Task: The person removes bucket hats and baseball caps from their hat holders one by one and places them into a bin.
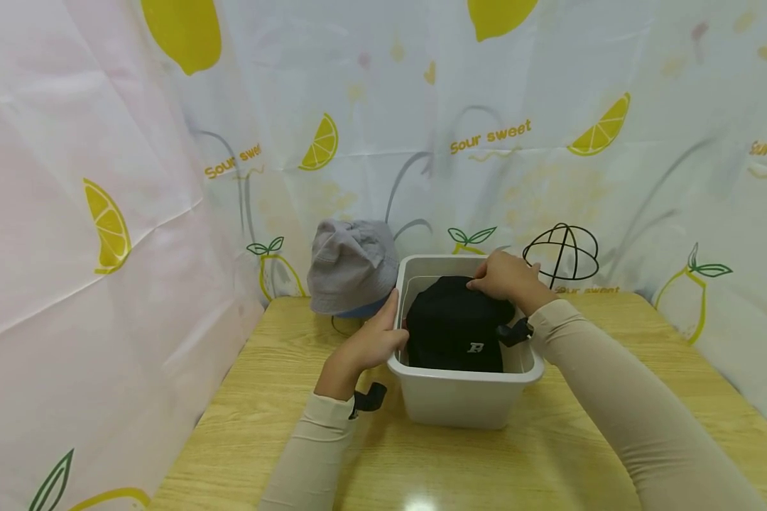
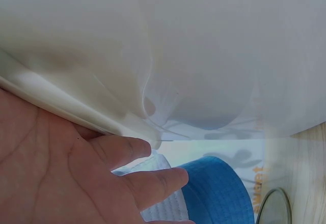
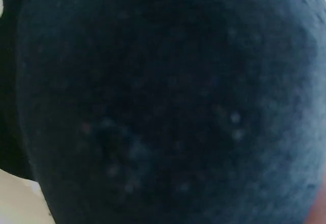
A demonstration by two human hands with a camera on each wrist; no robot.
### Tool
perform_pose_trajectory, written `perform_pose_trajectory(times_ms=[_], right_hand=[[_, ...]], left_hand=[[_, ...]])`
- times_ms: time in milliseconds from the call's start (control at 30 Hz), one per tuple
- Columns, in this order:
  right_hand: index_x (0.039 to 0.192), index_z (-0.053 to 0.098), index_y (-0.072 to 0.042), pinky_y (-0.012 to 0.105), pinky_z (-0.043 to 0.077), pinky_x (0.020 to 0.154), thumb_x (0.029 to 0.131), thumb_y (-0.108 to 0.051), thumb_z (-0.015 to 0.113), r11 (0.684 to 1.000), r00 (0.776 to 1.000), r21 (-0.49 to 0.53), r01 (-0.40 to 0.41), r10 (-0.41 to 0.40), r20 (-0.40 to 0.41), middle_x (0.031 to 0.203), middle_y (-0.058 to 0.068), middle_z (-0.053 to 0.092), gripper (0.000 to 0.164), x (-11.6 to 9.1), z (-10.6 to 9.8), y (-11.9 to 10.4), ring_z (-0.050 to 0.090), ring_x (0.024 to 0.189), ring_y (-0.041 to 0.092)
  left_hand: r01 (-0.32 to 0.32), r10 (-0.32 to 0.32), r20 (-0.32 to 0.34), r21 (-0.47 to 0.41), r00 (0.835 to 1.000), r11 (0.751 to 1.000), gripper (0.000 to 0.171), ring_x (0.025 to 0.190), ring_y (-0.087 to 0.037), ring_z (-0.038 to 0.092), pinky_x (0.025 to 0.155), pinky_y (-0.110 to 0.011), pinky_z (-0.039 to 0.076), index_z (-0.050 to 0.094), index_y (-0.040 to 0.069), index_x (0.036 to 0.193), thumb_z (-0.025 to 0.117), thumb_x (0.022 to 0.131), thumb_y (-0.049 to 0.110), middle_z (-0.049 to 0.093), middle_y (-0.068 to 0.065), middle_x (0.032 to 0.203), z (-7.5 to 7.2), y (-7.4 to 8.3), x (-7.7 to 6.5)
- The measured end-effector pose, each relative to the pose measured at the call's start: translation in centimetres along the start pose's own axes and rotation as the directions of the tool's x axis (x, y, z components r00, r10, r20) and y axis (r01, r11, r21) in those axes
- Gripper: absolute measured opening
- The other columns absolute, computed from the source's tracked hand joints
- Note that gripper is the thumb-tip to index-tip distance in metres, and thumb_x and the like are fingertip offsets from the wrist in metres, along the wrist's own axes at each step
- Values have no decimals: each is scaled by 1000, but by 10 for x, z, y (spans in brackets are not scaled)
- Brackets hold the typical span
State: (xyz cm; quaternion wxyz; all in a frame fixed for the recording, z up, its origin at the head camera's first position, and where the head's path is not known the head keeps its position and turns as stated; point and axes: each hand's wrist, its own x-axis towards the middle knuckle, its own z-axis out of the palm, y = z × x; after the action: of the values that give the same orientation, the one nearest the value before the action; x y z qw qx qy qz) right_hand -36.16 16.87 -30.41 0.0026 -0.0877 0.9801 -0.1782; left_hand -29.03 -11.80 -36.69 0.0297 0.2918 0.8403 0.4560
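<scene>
Place: curtained tabletop set-up, room type unclear | lemon-print sheeting (image 1: pixel 383 99) | wood-grain table (image 1: pixel 256 397)

Black cap (image 1: pixel 454 316) here, I see, pale letter (image 1: pixel 476 348) on it, white bin (image 1: pixel 450 399) around it! Left, a grey hat (image 1: pixel 351 266) lined blue; far, white cloth (image 1: pixel 371 85) with yellow lemons (image 1: pixel 599 128); below, yellowish wood-grain desk (image 1: pixel 281 454).

From head, facing forward and down; left wrist, close beside shared bin (image 1: pixel 460 401); right, nearly against black cap (image 1: pixel 454 319), probably shared.
</scene>
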Motion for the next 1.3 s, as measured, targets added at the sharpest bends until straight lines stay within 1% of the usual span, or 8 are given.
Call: perform_pose_trajectory(times_ms=[200, 400, 567, 767, 900, 1100, 1200, 1300], right_hand=[[115, 81, -20, 89, 6, 106, 97, -43, 67, 1000, 1000, 1, 1, -1, 1, 127, 12, 72, 32, 1, 1, 2, 57, 126, 48], [119, 79, -17, 89, 8, 106, 98, -44, 64, 1000, 1000, 9, -2, 2, -10, 129, 14, 71, 37, 0, 1, 2, 55, 129, 50], [127, 75, -14, 87, 9, 108, 99, -45, 62, 1000, 1000, 17, -11, 11, -5, 135, 16, 68, 44, -1, 0, -1, 53, 132, 50], [133, 71, -14, 86, 7, 109, 100, -47, 59, 999, 1000, 40, 4, -4, 3, 143, 18, 62, 48, -6, -9, -4, 47, 137, 51], [134, 70, -13, 86, 6, 109, 101, -48, 59, 998, 1000, 54, 14, -15, 6, 146, 19, 59, 50, -10, -17, -5, 45, 139, 51], [138, 66, -10, 87, 6, 108, 101, -52, 57, 999, 1000, 47, 26, -27, 8, 150, 21, 55, 57, -14, -28, -2, 45, 139, 51], [141, 63, -9, 87, 9, 108, 100, -53, 56, 999, 1000, 41, 30, -30, 4, 153, 23, 51, 61, -17, -32, 0, 44, 139, 52], [143, 61, -5, 81, 23, 110, 101, -52, 56, 998, 999, 42, 52, -53, 6, 152, 25, 51, 63, -21, -34, 4, 48, 136, 51]], left_hand=[[0, 0, 8, -6, 1000, 1000, 107, 156, -28, 18, 124, -52, 23, -9, 13, 167, 51, 79, 3, -1, -5, 175, 1, -1, 0], [4, -4, 12, -9, 1000, 1000, 107, 155, -30, 19, 123, -53, 25, -10, 12, 166, 51, 79, 4, 0, -10, 175, 2, -3, 1], [14, -14, 9, -9, 1000, 1000, 106, 156, -30, 18, 124, -53, 23, -10, 11, 166, 51, 80, 4, -1, -8, 175, 2, -3, 0], [21, -21, 3, -20, 1000, 1000, 106, 155, -28, 19, 124, -54, 24, -10, 10, 166, 51, 80, 4, -3, -10, 175, 2, -2, 0], [27, -27, 4, -28, 1000, 999, 106, 155, -30, 19, 124, -55, 24, -10, 10, 166, 51, 80, 4, -4, -9, 175, 2, -2, 0], [28, -28, 0, -8, 1000, 1000, 107, 157, -30, 15, 125, -52, 21, -10, 10, 166, 52, 79, 5, -4, -8, 175, 1, 0, -1], [25, -25, 0, -5, 1000, 1000, 107, 158, -30, 14, 125, -51, 21, -10, 10, 166, 52, 79, 5, -4, -8, 175, 0, 0, -1], [17, -17, 0, -6, 1000, 1000, 107, 159, -29, 12, 126, -51, 20, -10, 9, 166, 52, 79, 4, -4, -9, 175, 1, -1, -1]])
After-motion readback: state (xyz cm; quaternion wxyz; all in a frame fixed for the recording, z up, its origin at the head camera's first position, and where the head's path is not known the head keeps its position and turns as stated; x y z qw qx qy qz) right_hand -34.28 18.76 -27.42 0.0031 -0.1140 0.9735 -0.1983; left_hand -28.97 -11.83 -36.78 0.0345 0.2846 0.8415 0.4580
